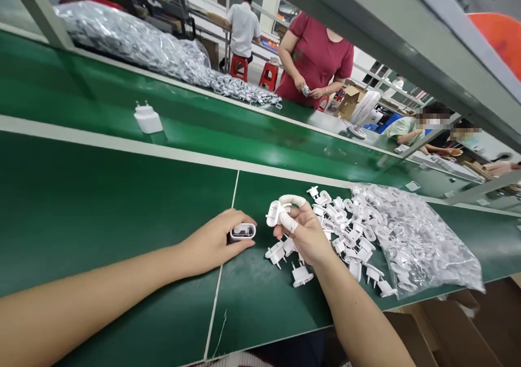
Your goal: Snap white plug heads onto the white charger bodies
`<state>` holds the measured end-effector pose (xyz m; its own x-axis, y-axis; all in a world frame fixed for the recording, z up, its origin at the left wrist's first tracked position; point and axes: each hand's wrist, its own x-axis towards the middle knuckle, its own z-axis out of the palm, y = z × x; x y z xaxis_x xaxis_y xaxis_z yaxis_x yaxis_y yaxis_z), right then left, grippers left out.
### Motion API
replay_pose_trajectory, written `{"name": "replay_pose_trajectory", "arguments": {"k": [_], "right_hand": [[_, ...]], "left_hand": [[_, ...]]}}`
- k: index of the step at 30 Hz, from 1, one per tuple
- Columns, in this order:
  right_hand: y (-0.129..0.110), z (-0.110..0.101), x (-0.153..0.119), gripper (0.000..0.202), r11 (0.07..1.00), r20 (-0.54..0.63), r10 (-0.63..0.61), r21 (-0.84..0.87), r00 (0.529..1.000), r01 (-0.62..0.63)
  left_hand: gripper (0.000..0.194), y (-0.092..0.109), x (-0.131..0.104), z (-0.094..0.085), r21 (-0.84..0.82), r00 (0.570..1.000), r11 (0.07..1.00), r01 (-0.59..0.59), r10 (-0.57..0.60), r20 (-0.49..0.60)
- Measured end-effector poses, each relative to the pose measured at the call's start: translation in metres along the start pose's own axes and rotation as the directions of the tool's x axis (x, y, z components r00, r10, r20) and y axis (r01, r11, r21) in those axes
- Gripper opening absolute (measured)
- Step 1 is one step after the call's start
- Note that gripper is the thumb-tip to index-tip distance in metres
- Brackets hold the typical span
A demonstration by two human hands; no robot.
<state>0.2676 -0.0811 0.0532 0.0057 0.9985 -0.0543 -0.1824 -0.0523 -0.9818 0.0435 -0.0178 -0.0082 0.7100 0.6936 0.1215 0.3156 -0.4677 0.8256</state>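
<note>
Showing its open end, a white charger housing [243, 232] is clasped between thumb and fingers of the left hand [214, 242] at the green worktop [134, 204]. Just to its right, the right hand [308, 235], with white finger covers [289, 223], pinches a white plug cap [272, 214]. Loose caps [356, 231] lie scattered near that hand, beside a clear plastic bag [427, 242]. Farther off, a white charger [148, 121] sits on a green belt [220, 133].

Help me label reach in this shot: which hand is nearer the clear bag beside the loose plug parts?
Right. The right hand is left of the clear bag, with loose plug parts between; the left hand, around a white casing, is farther left.
</note>
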Motion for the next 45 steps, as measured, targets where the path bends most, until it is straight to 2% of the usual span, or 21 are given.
{"name": "replay_pose_trajectory", "arguments": {"k": [4,5,9,13,15,17,19,20,22,25,28,36,42,45], "right_hand": [[0.001,0.003,-0.002,0.03,0.997,0.0,0.029,-0.077,1.0,-0.029],[0.001,0.003,-0.003,0.028,0.995,-0.001,0.049,-0.091,0.999,-0.049],[0.003,0.004,-0.005,0.03,0.987,0.011,0.126,-0.099,0.992,-0.124],[0.006,0.005,-0.006,0.047,0.982,0.05,0.139,-0.137,0.989,-0.131],[0.007,0.006,-0.008,0.04,0.961,0.01,0.042,-0.275,0.999,-0.038],[0.008,0.009,-0.01,0.027,0.854,-0.01,-0.183,-0.496,0.983,0.154],[0.008,0.012,-0.011,0.017,0.654,0.063,-0.403,-0.678,0.913,0.336],[0.008,0.015,-0.011,0.014,0.56,0.121,-0.463,-0.728,0.878,0.395],[0.009,0.019,-0.011,0.014,0.43,0.214,-0.511,-0.774,0.832,0.464],[0.01,0.025,-0.01,0.026,0.294,0.315,-0.528,-0.803,0.789,0.518],[0.011,0.027,-0.007,0.027,0.175,0.395,-0.516,-0.82,0.76,0.544],[0.009,0.026,-0.003,0.016,0.009,0.448,-0.415,-0.868,0.792,0.497],[0.001,0.032,-0.002,0.009,-0.165,0.488,-0.407,-0.87,0.772,0.464],[-0.004,0.035,-0.001,0.011,-0.19,0.519,-0.379,-0.854,0.766,0.485]], "left_hand": [[0.056,0.002,0.002,-0.003,-0.076,1.0,0.997,0.017,-0.017,0.001],[0.055,0.003,0.002,-0.004,-0.086,1.0,0.996,0.021,-0.022,-0.003],[0.029,0.005,0.004,-0.008,-0.093,1.0,0.996,-0.016,0.017,0.01],[0.037,0.006,0.004,-0.009,-0.106,1.0,0.994,-0.026,0.027,0.007],[0.043,0.005,0.005,-0.008,-0.108,0.999,0.993,-0.051,0.051,-0.006],[0.036,0.005,0.005,-0.007,-0.12,0.994,0.987,-0.105,0.103,-0.024],[0.023,0.003,0.007,-0.005,-0.136,0.987,0.978,-0.157,0.152,-0.047],[0.019,0.002,0.008,-0.004,-0.143,0.984,0.974,-0.174,0.167,-0.056],[0.017,0.001,0.01,-0.003,-0.147,0.983,0.972,-0.181,0.173,-0.061],[0.015,0.0,0.012,-0.002,-0.136,0.987,0.978,-0.159,0.153,-0.053],[0.016,0.0,0.012,-0.002,-0.145,0.989,0.979,-0.14,0.133,-0.059],[0.008,0.002,0.013,-0.002,-0.121,0.99,0.985,-0.126,0.117,-0.076],[0.008,0.004,0.013,-0.005,-0.102,0.992,0.988,-0.115,0.109,-0.064],[0.01,0.006,0.012,-0.008,-0.09,0.992,0.989,-0.121,0.118,-0.033]]}}
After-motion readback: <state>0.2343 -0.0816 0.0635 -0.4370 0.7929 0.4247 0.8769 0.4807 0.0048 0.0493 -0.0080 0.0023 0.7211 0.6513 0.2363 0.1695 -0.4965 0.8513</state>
